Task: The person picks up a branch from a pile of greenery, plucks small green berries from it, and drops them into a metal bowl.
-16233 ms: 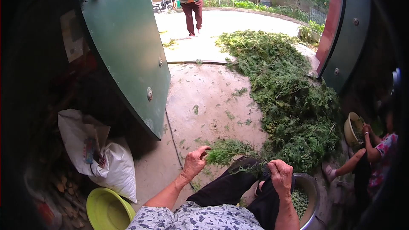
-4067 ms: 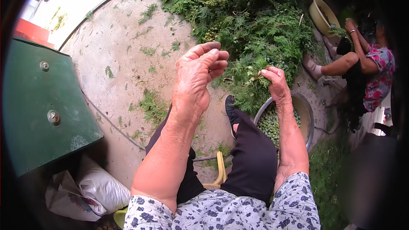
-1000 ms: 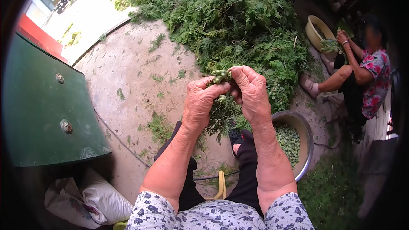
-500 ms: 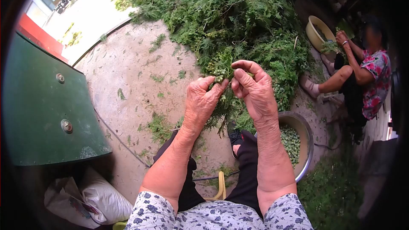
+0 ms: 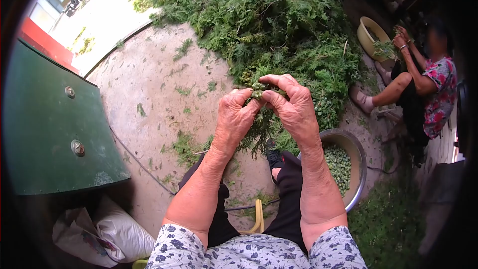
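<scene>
My left hand (image 5: pixel 235 114) pinches a green sprig (image 5: pixel 259 142) that bears a cluster of small green cones (image 5: pixel 257 89). Thumb and forefinger of my right hand (image 5: pixel 295 109) close on the cones from the right, and its fingertips nearly meet those of the left. The sprig hangs down below my fingers. Beneath my right forearm stands a metal basin (image 5: pixel 359 169) with many green cones (image 5: pixel 337 167) inside, partly hidden by the arm.
A big heap of green branches (image 5: pixel 269 20) lies ahead. At the right a seated person (image 5: pixel 433 79) holds a sprig beside a yellowish tub (image 5: pixel 366 40). A green metal panel (image 5: pixel 55 124) and white sacks (image 5: pixel 122 229) are at the left. A cable (image 5: pixel 142 167) crosses the floor.
My right hand has moved left and closed onto the cones at the sprig. My left hand has barely moved. The other person's hands have shifted slightly.
</scene>
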The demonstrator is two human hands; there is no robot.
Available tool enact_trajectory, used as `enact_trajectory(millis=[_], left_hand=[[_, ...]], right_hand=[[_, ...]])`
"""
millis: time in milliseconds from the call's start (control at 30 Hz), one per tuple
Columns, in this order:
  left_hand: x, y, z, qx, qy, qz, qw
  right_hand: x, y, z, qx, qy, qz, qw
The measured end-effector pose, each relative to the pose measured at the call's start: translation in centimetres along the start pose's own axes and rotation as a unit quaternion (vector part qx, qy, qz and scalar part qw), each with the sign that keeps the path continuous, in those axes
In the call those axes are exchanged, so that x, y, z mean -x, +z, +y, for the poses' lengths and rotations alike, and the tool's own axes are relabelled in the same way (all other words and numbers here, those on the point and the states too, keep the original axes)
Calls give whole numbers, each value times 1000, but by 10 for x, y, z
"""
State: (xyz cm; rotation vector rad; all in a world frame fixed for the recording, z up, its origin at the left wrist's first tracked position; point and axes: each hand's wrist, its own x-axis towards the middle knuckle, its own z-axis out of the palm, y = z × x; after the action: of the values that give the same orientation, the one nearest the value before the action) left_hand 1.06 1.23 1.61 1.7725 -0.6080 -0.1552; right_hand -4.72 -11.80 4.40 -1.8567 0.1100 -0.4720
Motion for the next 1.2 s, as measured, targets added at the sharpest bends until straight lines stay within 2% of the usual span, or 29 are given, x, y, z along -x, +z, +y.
enact_trajectory(millis=[33, 100, 233, 267, 300, 367, 400, 467, 500, 567, 600, 667, 700, 733, 800, 833, 867, 933, 967, 1033, 1067, 1133, 1200], left_hand=[[0, -1, 2, -8, -3, -2, 1000], [-1, -1, 2, 13, -1, -6, 1000], [0, -5, 11, 67, -15, -26, 997], [0, -6, 14, 66, -15, -26, 997], [0, -7, 17, 90, -40, -31, 995], [1, -7, 26, 144, -98, -20, 985], [0, -6, 23, 144, -97, -19, 985], [-1, -2, 9, 100, -62, 17, 993], [-2, 0, 3, 100, -62, 18, 993], [-2, 2, -4, -75, 52, 61, 994], [-2, 3, -4, -75, 51, 61, 994], [-1, 4, 1, -184, 106, 88, 973], [0, 3, 0, -220, 115, 76, 966], [0, 4, 0, -220, 115, 76, 966], [1, 7, 0, -228, 138, 85, 960], [1, 6, 0, -228, 137, 85, 960], [1, 5, 0, -227, 129, 71, 963], [0, 2, 0, -226, 120, 57, 965], [-1, 0, 0, -184, 104, 44, 976], [-1, -1, -1, -128, 93, 40, 987], [-1, -2, 0, -128, 93, 40, 987], [0, -7, 7, -24, -2, 5, 1000], [-1, -8, 10, -20, -13, 4, 1000]], right_hand=[[0, 0, -4, 0, 0, 0, 1000], [-1, -2, -13, -87, 156, -25, 984], [0, -6, -2, -143, 200, -35, 969], [1, -7, 9, -307, 212, -32, 927], [1, -7, 14, -462, 217, -27, 859], [-1, -5, 13, -466, 203, -2, 861], [-2, -4, 12, -470, 188, 22, 862], [-3, -3, 1, -454, 190, 29, 870], [-1, -1, -1, -408, 177, 30, 895], [2, 0, 1, -320, 155, 3, 935], [2, 1, 1, -320, 156, 3, 934], [2, 7, -1, -108, 80, 9, 991], [3, 10, -3, -48, 87, 26, 995], [3, 10, -3, -48, 87, 26, 995], [1, 11, 0, 58, 9, 35, 998], [0, 14, 2, 0, 18, 38, 999], [1, 12, 0, 0, 18, 37, 999], [4, 7, -10, -169, 190, -7, 967], [4, 7, -7, -169, 190, -7, 967], [2, 7, 5, -385, 224, 11, 895], [2, 6, 8, -385, 224, 11, 895], [2, 4, 15, -499, 255, 6, 828], [1, 3, 21, -521, 260, 0, 813]])
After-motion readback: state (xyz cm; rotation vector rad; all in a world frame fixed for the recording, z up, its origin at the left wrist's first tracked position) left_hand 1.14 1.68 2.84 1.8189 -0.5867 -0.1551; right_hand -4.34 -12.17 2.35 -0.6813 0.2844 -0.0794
